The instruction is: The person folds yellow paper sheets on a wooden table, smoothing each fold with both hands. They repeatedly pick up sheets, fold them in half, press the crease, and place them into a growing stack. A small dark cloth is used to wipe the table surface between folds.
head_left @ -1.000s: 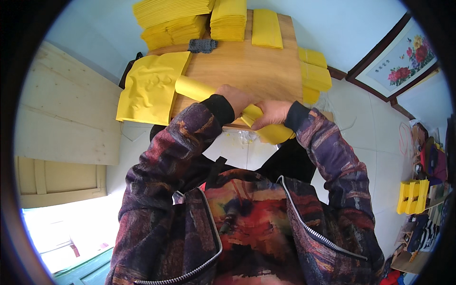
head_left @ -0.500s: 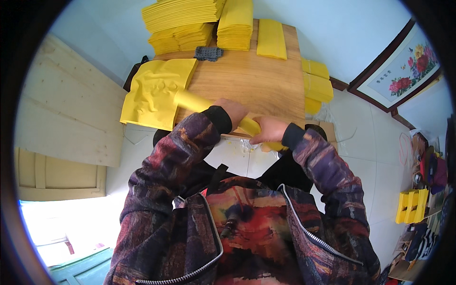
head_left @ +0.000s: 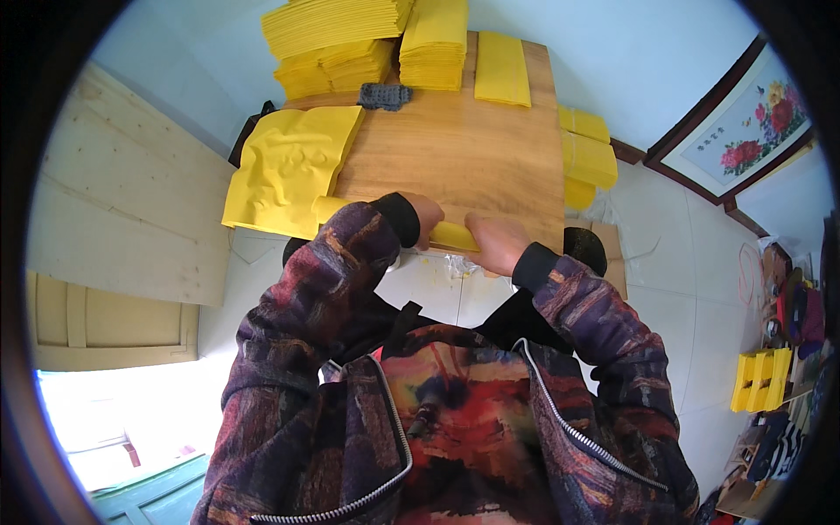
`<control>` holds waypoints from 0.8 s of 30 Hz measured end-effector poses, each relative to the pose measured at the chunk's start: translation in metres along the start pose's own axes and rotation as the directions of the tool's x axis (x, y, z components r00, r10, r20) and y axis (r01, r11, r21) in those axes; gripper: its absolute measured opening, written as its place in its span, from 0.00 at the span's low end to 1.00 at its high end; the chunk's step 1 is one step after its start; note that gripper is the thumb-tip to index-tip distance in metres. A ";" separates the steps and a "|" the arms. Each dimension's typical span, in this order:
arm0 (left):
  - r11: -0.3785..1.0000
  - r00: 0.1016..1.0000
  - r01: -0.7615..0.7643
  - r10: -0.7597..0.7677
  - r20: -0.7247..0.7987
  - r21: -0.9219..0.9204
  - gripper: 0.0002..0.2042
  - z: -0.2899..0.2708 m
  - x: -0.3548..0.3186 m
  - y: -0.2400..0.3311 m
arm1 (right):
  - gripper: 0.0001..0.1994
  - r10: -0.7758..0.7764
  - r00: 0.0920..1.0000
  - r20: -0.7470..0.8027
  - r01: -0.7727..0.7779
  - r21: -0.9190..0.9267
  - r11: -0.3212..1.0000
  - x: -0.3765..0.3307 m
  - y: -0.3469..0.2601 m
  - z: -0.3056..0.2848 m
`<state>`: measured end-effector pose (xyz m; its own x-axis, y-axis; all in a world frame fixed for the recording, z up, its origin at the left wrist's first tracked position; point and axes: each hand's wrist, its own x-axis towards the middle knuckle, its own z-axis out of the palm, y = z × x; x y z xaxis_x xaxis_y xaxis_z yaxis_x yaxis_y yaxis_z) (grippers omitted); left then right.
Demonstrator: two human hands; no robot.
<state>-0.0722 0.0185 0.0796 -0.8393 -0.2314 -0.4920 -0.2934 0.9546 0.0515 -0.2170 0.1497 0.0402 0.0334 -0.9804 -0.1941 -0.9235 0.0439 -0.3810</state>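
Observation:
At the table's front edge, both my hands are on a folded or rolled strip of yellow paper [head_left: 453, 237]. My left hand [head_left: 427, 216] is closed on its middle, partly hidden by the cuff. My right hand [head_left: 497, 242] grips the strip's right end, thumb on top. The strip's left end shows beyond my left forearm, beside a large, crumpled yellow paper sheet [head_left: 284, 162] that lies over the table's left edge.
Tall stacks of folded yellow paper [head_left: 433, 52] stand at the back of the wooden table [head_left: 455, 140], with a flat yellow pile [head_left: 502, 70] beside them. A grey knitted piece [head_left: 385, 96] lies before the stacks. Yellow bundles [head_left: 586, 157] sit beyond the right edge.
The yellow strip has swung from a slant to nearly level along the table's front edge. My right hand has risen slightly toward the table, and its fingers have shifted on the strip's end.

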 end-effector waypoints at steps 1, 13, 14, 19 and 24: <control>1.000 1.000 0.002 -0.002 -0.025 0.001 0.08 -0.001 0.000 0.000 | 0.26 0.006 0.998 0.057 -0.013 0.115 0.993 0.000 0.000 0.000; 0.990 0.897 0.067 -0.005 -0.441 0.125 0.11 0.005 0.002 0.005 | 0.23 0.033 0.989 0.147 -0.131 0.733 0.667 -0.006 0.002 0.013; 0.987 0.851 0.079 0.005 -0.524 0.137 0.13 0.006 -0.001 0.005 | 0.23 0.045 0.986 0.158 -0.155 0.809 0.566 -0.007 0.001 0.014; 0.903 0.426 -0.080 -0.352 -0.834 -0.422 0.25 0.033 -0.018 0.000 | 0.19 0.081 0.980 0.179 -0.191 0.964 0.187 -0.018 0.004 0.013; -0.314 0.808 -0.544 -0.445 -0.385 -0.778 0.24 0.054 -0.006 0.005 | 0.16 -0.039 0.982 0.187 -0.179 0.973 0.145 -0.017 -0.007 0.012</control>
<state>-0.0433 0.0348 0.0356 -0.7241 -0.6843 -0.0862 0.1924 -0.3203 0.9276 -0.2067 0.1684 0.0350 0.1401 -0.9283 -0.3446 0.2315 0.3691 -0.9001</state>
